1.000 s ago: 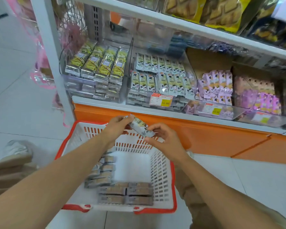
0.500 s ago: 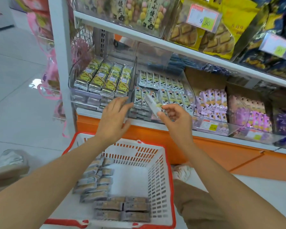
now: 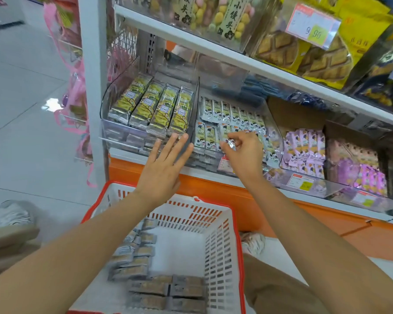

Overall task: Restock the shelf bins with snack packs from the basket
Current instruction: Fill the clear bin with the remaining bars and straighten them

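A person's right hand [image 3: 243,155] pinches a snack pack [image 3: 231,141] at the front row of the clear bin [image 3: 277,137]. The left hand [image 3: 166,164], fingers spread and empty, hovers by that bin's left wall. The pack looks light, crinkly and slippery, best pinched at its sealed end.

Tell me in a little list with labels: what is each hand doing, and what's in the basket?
left hand: open, fingers spread, beside the clear plastic divider
right hand: pinches a small white snack pack at the clear bin of white packs
basket: white plastic basket with a red rim, holding grey-brown packs
left bin: yellow-green packs
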### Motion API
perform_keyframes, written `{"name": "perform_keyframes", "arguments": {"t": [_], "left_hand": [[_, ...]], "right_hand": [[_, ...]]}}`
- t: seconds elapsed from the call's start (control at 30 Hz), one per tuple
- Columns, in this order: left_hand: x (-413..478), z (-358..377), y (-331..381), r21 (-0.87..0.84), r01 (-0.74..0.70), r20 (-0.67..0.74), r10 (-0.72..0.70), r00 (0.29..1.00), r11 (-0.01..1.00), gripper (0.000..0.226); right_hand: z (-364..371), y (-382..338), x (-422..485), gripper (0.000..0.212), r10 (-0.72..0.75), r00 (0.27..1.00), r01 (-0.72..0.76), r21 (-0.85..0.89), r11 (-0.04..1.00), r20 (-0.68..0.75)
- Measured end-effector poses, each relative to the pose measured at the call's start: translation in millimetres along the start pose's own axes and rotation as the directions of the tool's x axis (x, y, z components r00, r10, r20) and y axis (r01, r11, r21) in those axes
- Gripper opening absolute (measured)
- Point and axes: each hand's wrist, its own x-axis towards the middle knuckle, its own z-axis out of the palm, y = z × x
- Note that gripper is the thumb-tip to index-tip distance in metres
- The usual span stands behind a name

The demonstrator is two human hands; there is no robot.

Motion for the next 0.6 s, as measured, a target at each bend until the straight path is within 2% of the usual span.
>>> {"name": "perform_keyframes", "arguments": {"t": [0.23, 0.33, 0.43, 0.53, 0.6], "left_hand": [[1, -2, 0, -0.013, -0.009, -0.001, 0.009, 1.0, 1.0, 0.091], [0, -7, 1, -0.054, -0.016, -0.019, 0.015, 1.0, 0.998, 0.083], [-5, -10, 3, -0.107, -0.031, -0.053, 0.026, 0.998, 0.994, 0.067], [-12, -5, 4, -0.146, -0.045, -0.081, 0.033, 0.996, 0.988, 0.046], [-17, 2, 3, -0.194, -0.027, -0.001, 0.027, 1.0, 0.981, 0.045]], "right_hand": [[-3, -2, 1, 0.028, 0.008, 0.998, -0.008, -0.01, 1.0, 0.062], [-12, -3, -3, 0.034, -0.029, 0.998, 0.024, 0.082, 0.996, 0.051], [-17, -5, -23, 0.027, -0.166, 0.984, 0.149, 0.228, 0.962, 0.061], [-10, -4, -55, 0.019, -0.282, 0.944, 0.22, 0.313, 0.924, 0.169], [5, 5, -81, 0.02, -0.288, 0.909, 0.183, 0.333, 0.925, 0.301]]}}
